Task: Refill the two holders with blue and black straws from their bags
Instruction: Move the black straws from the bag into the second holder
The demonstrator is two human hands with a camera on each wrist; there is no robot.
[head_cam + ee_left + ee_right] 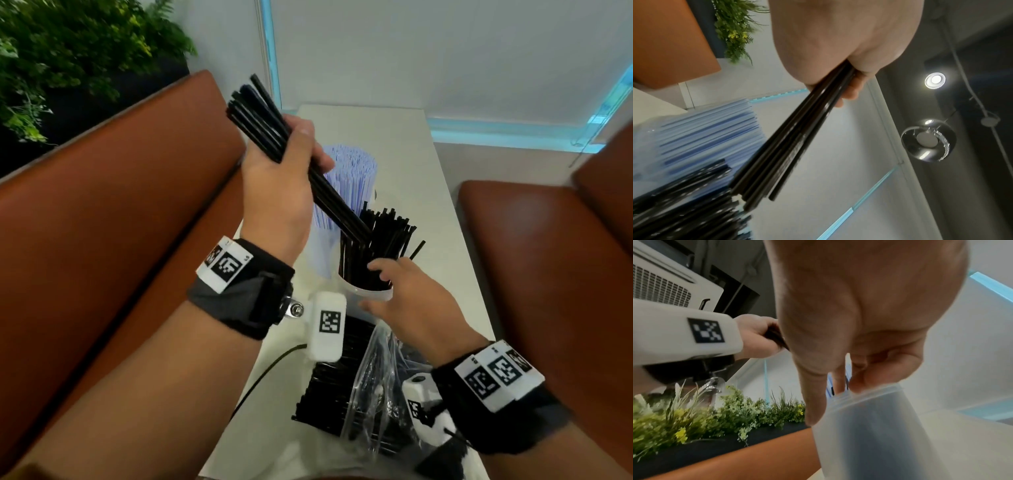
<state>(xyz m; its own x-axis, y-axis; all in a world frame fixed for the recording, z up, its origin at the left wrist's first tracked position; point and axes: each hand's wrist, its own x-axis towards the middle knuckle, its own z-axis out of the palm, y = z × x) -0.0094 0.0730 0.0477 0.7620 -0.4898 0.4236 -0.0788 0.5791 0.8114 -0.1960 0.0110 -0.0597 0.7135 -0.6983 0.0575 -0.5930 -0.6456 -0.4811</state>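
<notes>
Left hand grips black straw bundle, lower ends dipping into near holder on table; right hand pinches that holder's rim — blue straws in holder behind.

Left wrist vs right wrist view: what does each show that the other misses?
Left wrist only: the blue straws, and the bundle of black straws with its lower ends at the straws already in the holder.
Right wrist only: the right hand holding the translucent holder at its rim.
Both: the left hand gripping black straws, plus the plants.
</notes>
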